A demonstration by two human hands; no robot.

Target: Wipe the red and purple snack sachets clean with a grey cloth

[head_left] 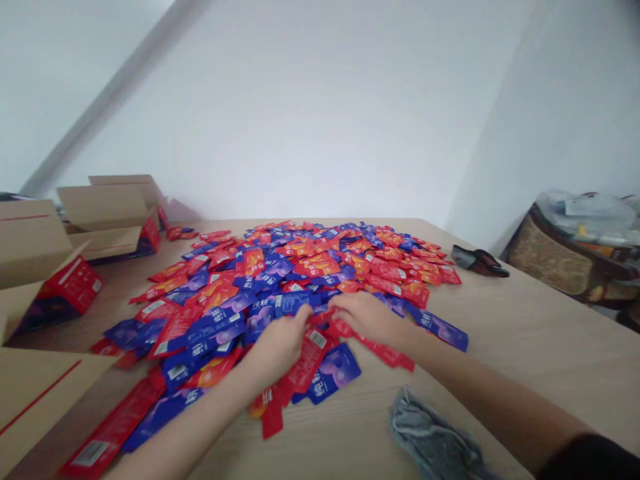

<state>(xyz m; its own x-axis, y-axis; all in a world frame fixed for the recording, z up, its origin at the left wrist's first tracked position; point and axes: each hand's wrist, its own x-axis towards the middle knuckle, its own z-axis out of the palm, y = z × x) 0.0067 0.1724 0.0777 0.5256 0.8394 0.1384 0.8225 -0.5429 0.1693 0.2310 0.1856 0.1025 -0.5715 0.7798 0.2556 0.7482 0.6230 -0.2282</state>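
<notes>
A wide heap of flat sachets, red-orange and blue-purple with white lettering, covers the middle of the table [500, 347]. My left hand [281, 343] is closed at the heap's near edge, thumb uppermost; what its fingers hold is hidden. Just right of it lies a red sachet [311, 357], partly over a blue sachet [336, 373]. My right hand [367, 315] is closed, fingertips pinching a red sachet [340, 325] close to the left hand. Another red strip-like sachet [387, 352] shows under the right wrist.
Open cardboard boxes [107, 207] with printed red and blue sides stand along the left. A grey cloth [433, 433] lies at the near edge, and a dark object [480, 261] at the right. Beyond the table is a patterned chair [550, 257] loaded with plastic bags [585, 212].
</notes>
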